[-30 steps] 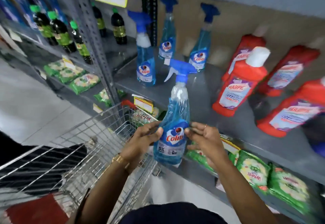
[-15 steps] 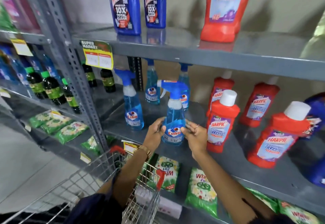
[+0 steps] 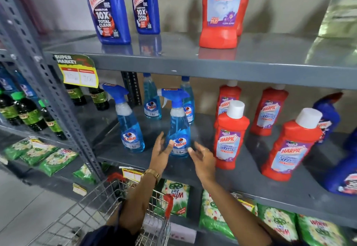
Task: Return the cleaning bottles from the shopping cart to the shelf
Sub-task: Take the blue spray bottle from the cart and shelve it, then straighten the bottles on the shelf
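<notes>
A blue Colin spray bottle (image 3: 178, 128) stands upright on the grey middle shelf (image 3: 241, 180), near its front edge. My left hand (image 3: 161, 152) is just left of the bottle's base, fingers spread, the thumb still close to the label. My right hand (image 3: 202, 157) is just right of it, open and a little apart from the bottle. Neither hand holds anything. Another Colin spray bottle (image 3: 129, 122) stands to the left, and two more (image 3: 151, 99) stand behind. The wire shopping cart (image 3: 108, 207) is below my left arm; its contents are out of sight.
Red Harpic bathroom cleaner bottles (image 3: 230, 135) stand right of my hands on the same shelf. Blue Harpic bottles (image 3: 108, 10) and a red one (image 3: 222, 12) sit on the shelf above. Green detergent packs (image 3: 175, 197) fill the shelf below. A grey upright post (image 3: 50, 91) stands at left.
The Colin bottle went from above the cart onto the middle shelf. Both hands, which gripped it half a second ago, have let go and opened beside it.
</notes>
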